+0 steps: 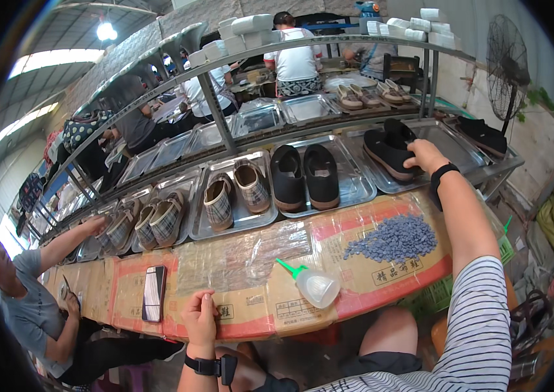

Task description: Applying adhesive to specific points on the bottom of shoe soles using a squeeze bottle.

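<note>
My right hand (426, 157) reaches out to the tray at the right, with thumb and fingers closed on the edge of a black shoe (385, 153). This shoe has a brown sole, and a second black shoe (398, 132) lies against it, partly hidden. Near the table's front edge, my left hand (200, 317) is held with its fingers curled in, and nothing shows in it. Between my hands, a clear squeeze bottle (318, 288) with a green nozzle lies on the cardboard-covered table (251, 264). A heap of small grey-blue pieces (394, 240) lies below my right forearm.
Metal trays (362, 186) along the rack hold black shoes (305, 176) and plaid shoes (234, 189). A phone (154, 294) lies left of my left hand. At the left, a co-worker (35, 287) reaches toward the shoes. A fan (507, 62) stands at the right.
</note>
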